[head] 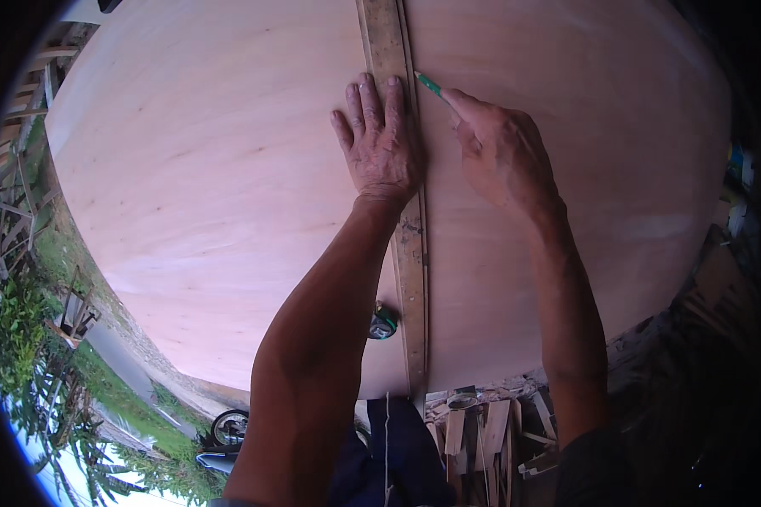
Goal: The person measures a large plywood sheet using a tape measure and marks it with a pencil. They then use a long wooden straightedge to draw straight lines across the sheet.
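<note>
My left hand [383,149] lies flat with fingers apart, pressing on a long wooden straightedge [411,253] and the plywood sheet [228,190] beside it. The straightedge runs across the pale sheet from the far side to the edge near my body. In my right hand [507,149] is a green pencil [430,83], its sharpened tip on or just above the plywood, close to the right side of the straightedge. A tape measure [382,322] rests on the sheet left of the straightedge, partly hidden by my left forearm.
Below the sheet's near edge lie wood offcuts [494,431] and a roll of tape [461,400]. A motorcycle [225,437] stands at lower left, near grass and a paved path [120,358]. A wooden frame [76,317] and stacked timber are farther left.
</note>
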Motion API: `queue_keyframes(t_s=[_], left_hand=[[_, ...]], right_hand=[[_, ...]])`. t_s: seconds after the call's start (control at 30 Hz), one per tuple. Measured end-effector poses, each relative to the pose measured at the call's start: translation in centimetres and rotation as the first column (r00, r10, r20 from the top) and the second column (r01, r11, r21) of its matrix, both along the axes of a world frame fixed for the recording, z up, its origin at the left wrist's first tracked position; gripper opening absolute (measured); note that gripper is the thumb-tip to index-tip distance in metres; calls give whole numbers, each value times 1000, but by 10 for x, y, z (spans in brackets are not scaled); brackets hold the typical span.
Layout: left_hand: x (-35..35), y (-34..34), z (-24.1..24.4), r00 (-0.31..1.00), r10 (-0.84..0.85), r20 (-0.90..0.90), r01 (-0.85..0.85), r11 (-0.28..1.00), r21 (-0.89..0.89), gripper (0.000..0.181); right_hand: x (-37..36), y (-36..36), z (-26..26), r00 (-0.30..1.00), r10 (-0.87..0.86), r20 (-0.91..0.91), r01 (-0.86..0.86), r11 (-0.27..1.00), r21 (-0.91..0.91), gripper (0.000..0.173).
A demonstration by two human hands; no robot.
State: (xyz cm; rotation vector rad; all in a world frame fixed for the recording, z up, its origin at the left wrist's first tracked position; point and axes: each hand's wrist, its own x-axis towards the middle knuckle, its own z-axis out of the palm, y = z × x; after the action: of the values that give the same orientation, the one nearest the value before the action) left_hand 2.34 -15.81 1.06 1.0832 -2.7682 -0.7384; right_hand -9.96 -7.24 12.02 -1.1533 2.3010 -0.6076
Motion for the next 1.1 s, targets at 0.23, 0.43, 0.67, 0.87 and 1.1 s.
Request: queue_keyframes(t_s=[0.23,0.43,0.67,0.87,1.1], left_hand=[[-2,4,-3,1000,-3,0,3,998,-65,56],[1,4,-9,1000,-8,-26,5,995,-101,56],[1,6,-9,999,-9,-41,4,993,-117,57],[4,5,-12,996,-4,-86,-10,987,-160,55],[1,9,-19,992,-41,-122,19,984,-177,52]], right_hand=[[116,115,27,926,-134,352,84,984,154,53],[187,171,41,915,-182,359,118,974,194,67],[202,184,41,926,-208,315,135,962,239,67],[258,203,21,911,-387,142,399,914,-69,52],[417,283,-12,798,-602,-23,591,790,-161,42]])
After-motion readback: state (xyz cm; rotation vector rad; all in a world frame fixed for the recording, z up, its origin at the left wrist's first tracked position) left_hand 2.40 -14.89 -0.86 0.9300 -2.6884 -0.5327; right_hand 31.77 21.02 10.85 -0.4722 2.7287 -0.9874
